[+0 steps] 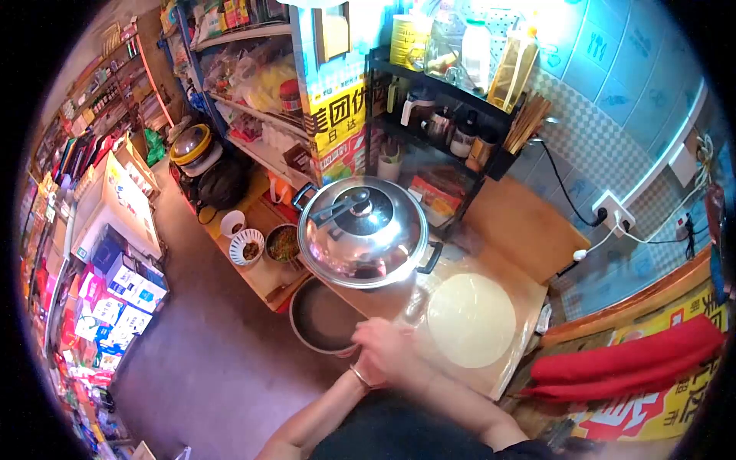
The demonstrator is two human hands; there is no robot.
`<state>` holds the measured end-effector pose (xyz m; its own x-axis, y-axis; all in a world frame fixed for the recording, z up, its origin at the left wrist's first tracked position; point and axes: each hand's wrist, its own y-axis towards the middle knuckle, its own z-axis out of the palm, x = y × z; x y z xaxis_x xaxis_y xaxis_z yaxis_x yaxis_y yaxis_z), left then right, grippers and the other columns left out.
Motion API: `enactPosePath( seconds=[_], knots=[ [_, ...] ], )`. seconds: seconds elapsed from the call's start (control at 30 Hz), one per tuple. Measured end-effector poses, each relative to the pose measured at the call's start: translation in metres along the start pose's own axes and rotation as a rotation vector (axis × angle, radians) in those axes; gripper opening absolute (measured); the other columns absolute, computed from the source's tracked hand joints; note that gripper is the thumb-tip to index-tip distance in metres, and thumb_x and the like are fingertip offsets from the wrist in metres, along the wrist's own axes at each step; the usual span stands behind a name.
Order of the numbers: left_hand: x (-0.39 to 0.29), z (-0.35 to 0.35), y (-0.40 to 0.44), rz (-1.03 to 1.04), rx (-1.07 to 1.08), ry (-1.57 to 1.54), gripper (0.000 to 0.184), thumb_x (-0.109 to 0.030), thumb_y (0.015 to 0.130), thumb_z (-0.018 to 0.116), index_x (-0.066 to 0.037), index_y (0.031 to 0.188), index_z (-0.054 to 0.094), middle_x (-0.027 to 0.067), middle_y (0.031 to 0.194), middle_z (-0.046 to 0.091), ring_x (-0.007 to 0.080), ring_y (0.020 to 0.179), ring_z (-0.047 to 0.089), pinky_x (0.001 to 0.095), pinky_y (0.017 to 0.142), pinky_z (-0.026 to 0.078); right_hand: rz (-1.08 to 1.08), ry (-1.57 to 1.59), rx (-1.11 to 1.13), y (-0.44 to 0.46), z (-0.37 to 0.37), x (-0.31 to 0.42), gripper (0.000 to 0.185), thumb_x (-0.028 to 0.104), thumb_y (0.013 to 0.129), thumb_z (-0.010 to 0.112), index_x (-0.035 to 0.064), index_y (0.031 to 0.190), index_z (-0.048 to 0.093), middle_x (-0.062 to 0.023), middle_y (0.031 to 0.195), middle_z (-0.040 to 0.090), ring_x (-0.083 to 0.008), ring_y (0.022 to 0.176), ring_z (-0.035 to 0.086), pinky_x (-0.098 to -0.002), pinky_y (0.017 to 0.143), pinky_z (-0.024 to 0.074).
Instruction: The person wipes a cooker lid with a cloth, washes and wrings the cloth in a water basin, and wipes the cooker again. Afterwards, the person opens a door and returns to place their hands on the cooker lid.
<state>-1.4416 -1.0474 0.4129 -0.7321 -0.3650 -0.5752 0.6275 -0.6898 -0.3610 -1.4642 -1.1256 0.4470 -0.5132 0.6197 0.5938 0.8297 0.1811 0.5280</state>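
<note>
The left hand and the right hand are overlapping just above the person's lap side; their fingers are looking partly curled, but blur is hiding how far open they are and whether they are holding anything, so I cannot tell. The round dough sheet is lying flat on the worktop, at two o'clock from the hands. Being so thin and wide, it is risking a tear or crease if fingertips are catching one edge, or if its underside is sticking. The right forearm is slanting close below it, so a sleeve or elbow could be denting the rim. At twelve o'clock, the lidded pot is crowding the sheet with its handle, and a dark utensil is resting on the lid, where a knock could be sending it sliding. The open pan is sitting at ten o'clock, near enough for bumping.
</note>
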Motion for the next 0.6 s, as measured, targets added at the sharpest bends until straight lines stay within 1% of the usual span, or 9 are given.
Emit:
enactPosePath(
  seconds=[0.07, 0.2, 0.27, 0.4, 0.47, 0.5, 0.53, 0.57, 0.6],
  knots=[
    [-0.003, 0.010, -0.008, -0.039, 0.005, -0.059, 0.042, -0.045, 0.095, 0.031, -0.011, 0.116, 0.046, 0.0028, 0.111, 0.050, 0.0160, 0.104, 0.047, 0.0314, 0.090, 0.038, 0.027, -0.003, -0.233, 0.003, -0.001, -0.013, 0.028, 0.017, 0.078, 0.051, 0.0033, 0.101, 0.059, -0.0137, 0.103, 0.060, -0.0302, 0.102, 0.055, -0.0464, 0.095, 0.0373],
    [-0.017, 0.032, -0.022, -0.061, -0.039, -0.138, 0.048, -0.045, 0.096, 0.029, -0.012, 0.129, 0.040, 0.0004, 0.129, 0.045, 0.0139, 0.119, 0.041, 0.0295, 0.101, 0.034, 0.277, -0.066, -0.351, 0.003, 0.006, -0.008, 0.036, 0.019, 0.083, 0.046, 0.0012, 0.114, 0.051, -0.0130, 0.109, 0.057, -0.0275, 0.110, 0.050, -0.0443, 0.100, 0.0304],
    [-0.031, 0.042, -0.028, -0.091, -0.097, -0.170, 0.051, -0.049, 0.095, 0.031, -0.009, 0.125, 0.043, 0.0041, 0.123, 0.048, 0.0139, 0.111, 0.047, 0.0283, 0.095, 0.039, 0.321, -0.124, -0.355, 0.005, 0.013, 0.005, 0.042, 0.016, 0.082, 0.049, -0.0002, 0.120, 0.045, -0.0130, 0.109, 0.057, -0.0263, 0.112, 0.048, -0.0423, 0.101, 0.0271],
    [-0.015, 0.012, 0.002, -0.113, -0.111, -0.016, 0.052, -0.049, 0.094, 0.033, -0.004, 0.117, 0.046, 0.0057, 0.107, 0.051, 0.0124, 0.092, 0.052, 0.0242, 0.081, 0.044, 0.337, 0.009, -0.312, 0.018, -0.004, 0.047, 0.029, 0.009, 0.076, 0.054, -0.0006, 0.103, 0.049, -0.0135, 0.089, 0.055, -0.0293, 0.088, 0.052, -0.0384, 0.088, 0.0370],
    [0.002, 0.004, 0.002, 0.273, 0.054, 0.113, 0.039, -0.038, 0.092, 0.041, -0.003, 0.107, 0.047, 0.0016, 0.086, 0.046, 0.0100, 0.078, 0.046, 0.0226, 0.069, 0.042, 0.345, 0.069, -0.300, 0.023, -0.011, 0.058, 0.023, 0.006, 0.073, 0.056, -0.0008, 0.094, 0.051, -0.0138, 0.079, 0.054, -0.0308, 0.076, 0.054, -0.0364, 0.082, 0.0420],
    [-0.004, 0.015, -0.004, 0.455, 0.105, 0.255, 0.032, -0.032, 0.090, 0.045, -0.002, 0.102, 0.048, -0.0009, 0.077, 0.043, 0.0088, 0.072, 0.043, 0.0225, 0.065, 0.040, 0.417, 0.145, -0.214, 0.014, -0.011, 0.053, 0.024, 0.009, 0.079, 0.059, 0.0001, 0.101, 0.054, -0.0089, 0.095, 0.058, -0.0215, 0.100, 0.053, -0.0361, 0.093, 0.0356],
    [0.001, 0.010, -0.001, 0.458, 0.104, 0.258, 0.032, -0.032, 0.090, 0.045, -0.002, 0.102, 0.048, -0.0009, 0.077, 0.043, 0.0088, 0.072, 0.043, 0.0225, 0.065, 0.040, 0.413, 0.147, -0.215, 0.005, 0.003, 0.045, 0.024, 0.009, 0.079, 0.059, 0.0001, 0.101, 0.054, -0.0089, 0.095, 0.058, -0.0215, 0.100, 0.053, -0.0361, 0.093, 0.0356],
    [-0.001, 0.015, -0.003, 0.512, 0.046, 0.288, 0.030, -0.028, 0.088, 0.048, -0.002, 0.102, 0.047, 0.0009, 0.079, 0.045, 0.0104, 0.074, 0.044, 0.0235, 0.065, 0.041, 0.497, 0.339, -0.365, 0.005, 0.014, 0.042, 0.022, 0.009, 0.077, 0.056, 0.0018, 0.097, 0.052, -0.0078, 0.087, 0.056, -0.0206, 0.084, 0.053, -0.0333, 0.079, 0.0405],
    [-0.005, 0.019, -0.006, 0.694, 0.076, 0.601, 0.030, -0.026, 0.085, 0.051, -0.002, 0.103, 0.047, 0.0036, 0.080, 0.047, 0.0134, 0.075, 0.046, 0.0250, 0.066, 0.042, 0.558, 0.462, -0.449, -0.001, 0.014, 0.039, 0.015, 0.010, 0.080, 0.056, 0.0016, 0.093, 0.054, -0.0042, 0.082, 0.055, -0.0157, 0.077, 0.052, -0.0289, 0.072, 0.0405]
  ],
)
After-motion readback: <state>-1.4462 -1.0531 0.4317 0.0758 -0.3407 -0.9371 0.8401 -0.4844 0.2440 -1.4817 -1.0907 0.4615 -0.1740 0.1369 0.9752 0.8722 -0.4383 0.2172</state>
